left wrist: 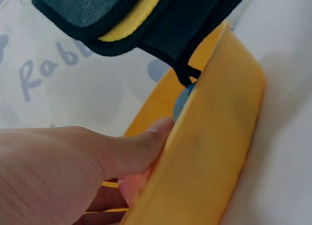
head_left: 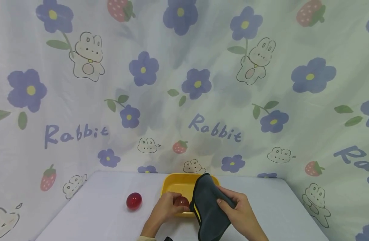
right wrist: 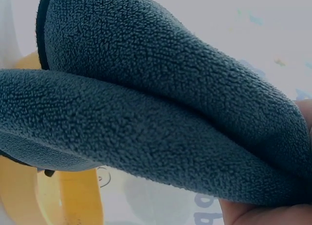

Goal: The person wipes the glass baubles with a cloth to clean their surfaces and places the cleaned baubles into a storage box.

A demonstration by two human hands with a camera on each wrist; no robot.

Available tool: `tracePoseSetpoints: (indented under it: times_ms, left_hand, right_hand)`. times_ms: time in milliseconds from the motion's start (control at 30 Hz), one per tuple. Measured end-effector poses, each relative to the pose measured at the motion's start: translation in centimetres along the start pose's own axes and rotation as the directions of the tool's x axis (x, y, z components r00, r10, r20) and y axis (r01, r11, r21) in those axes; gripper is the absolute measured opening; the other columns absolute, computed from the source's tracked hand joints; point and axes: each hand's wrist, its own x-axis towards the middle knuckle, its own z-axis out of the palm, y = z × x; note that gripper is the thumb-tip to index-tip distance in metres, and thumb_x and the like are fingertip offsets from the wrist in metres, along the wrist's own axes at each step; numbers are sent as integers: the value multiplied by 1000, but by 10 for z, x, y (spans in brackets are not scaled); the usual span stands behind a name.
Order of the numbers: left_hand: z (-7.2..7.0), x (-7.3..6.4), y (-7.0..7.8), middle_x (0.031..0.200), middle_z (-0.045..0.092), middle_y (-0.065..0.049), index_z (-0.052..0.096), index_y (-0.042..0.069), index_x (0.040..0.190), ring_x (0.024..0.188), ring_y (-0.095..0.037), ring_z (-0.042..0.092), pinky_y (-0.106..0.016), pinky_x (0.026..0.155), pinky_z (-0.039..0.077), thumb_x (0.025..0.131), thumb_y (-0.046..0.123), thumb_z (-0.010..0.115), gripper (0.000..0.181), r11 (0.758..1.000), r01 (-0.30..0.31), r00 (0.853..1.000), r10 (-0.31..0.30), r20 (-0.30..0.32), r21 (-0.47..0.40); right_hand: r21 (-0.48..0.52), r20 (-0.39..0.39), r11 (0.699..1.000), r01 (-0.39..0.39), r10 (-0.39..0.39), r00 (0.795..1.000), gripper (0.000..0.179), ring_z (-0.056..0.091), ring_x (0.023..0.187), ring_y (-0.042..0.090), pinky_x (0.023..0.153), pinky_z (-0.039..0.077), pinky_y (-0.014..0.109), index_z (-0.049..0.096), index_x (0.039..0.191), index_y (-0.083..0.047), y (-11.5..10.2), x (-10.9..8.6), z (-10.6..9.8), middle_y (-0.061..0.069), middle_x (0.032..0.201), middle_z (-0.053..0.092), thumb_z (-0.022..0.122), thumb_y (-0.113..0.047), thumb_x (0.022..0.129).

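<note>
My left hand [head_left: 167,207] reaches into a yellow plastic basin [head_left: 165,185] and grips a shiny red ball [head_left: 181,202], thumb on the near side and fingers round the far side. In the left wrist view that ball [left wrist: 131,186] looks pinkish under the thumb, partly hidden by the basin wall. My right hand [head_left: 240,209] holds a bunched dark grey towel [head_left: 210,209] with black edging and a yellow underside. The towel hangs over the basin's right side and covers part of it. In the right wrist view the towel [right wrist: 146,103] fills most of the picture.
A second shiny red ball [head_left: 134,201] lies on the white table [head_left: 109,217] left of the basin. Something rounded and blue [left wrist: 183,101] shows inside the basin, below the towel's corner. A patterned curtain [head_left: 166,110] hangs behind the table and along its sides.
</note>
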Motion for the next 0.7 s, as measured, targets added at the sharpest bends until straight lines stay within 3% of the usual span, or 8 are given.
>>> tracePoseSetpoints:
  times_ms: [100, 200, 400, 700]
  left_hand:
    - [1, 1, 3, 96, 76, -6, 76, 2, 116, 83, -18, 63, -43, 81, 63, 79, 27, 91, 47, 1000, 22, 1000, -22, 10, 3]
    - [3, 3, 4, 91, 75, -3, 77, 3, 113, 79, -16, 61, -35, 75, 61, 78, 25, 91, 43, 1000, 17, 1000, -17, -1, 10]
    - [6, 5, 4, 73, 68, 6, 77, 12, 85, 66, -10, 55, -22, 59, 48, 76, 23, 93, 22, 997, -23, 999, 26, -47, 69]
    - [7, 9, 4, 71, 71, 6, 79, 13, 84, 67, -11, 57, -22, 63, 50, 78, 22, 92, 16, 999, 34, 999, -34, -11, 31]
  right_hand:
    - [-1, 3, 1000, -3, 3, 1000, 51, 58, 136, 38, 96, 62, 32, 56, 145, 3, -1, 1, -1, 26, 152, 53, 66, -13, 98]
    - [-5, 0, 1000, -3, 3, 1000, 50, 58, 136, 38, 96, 62, 32, 56, 144, 3, -1, 1, -1, 26, 151, 53, 66, -12, 98]
    - [0, -1, 1000, 7, -7, 1000, 50, 59, 135, 37, 96, 61, 31, 56, 144, 3, 1, 1, 0, 27, 151, 53, 66, -12, 98]
    - [-17, -13, 999, 28, -28, 1000, 49, 56, 137, 39, 97, 61, 33, 56, 144, 5, 3, -1, 1, 28, 152, 52, 65, -11, 99]
